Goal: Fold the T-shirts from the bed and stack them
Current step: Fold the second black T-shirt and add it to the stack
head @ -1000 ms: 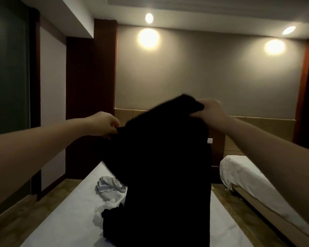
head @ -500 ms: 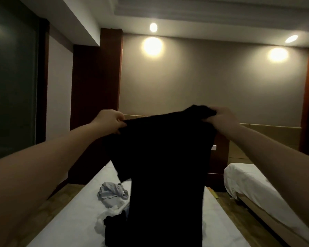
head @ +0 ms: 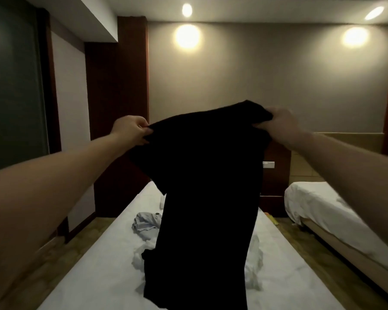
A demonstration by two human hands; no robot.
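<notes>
Black T-shirt [head: 208,186] is held up in the air over the bed [head: 94,271], both arms stretched out in front. Left hand [head: 130,128] pinches the shirt's upper left corner, fingers curled tight round the cloth. Right hand [head: 278,121] grips the upper right corner, a bunch of fabric gathered under the curled fingers, slightly higher than the left. Shirt hangs straight down between them, one sleeve drooping on the left side, lower hem out of frame at the bottom. On the white sheet behind it: a crumpled grey garment [head: 147,222] near the middle, white garment [head: 253,265] partly hidden by the hanging shirt, and another dark piece [head: 149,258] low left of it. Second bed [head: 323,209] with white bedding stands to the right, well apart across a strip of floor.
</notes>
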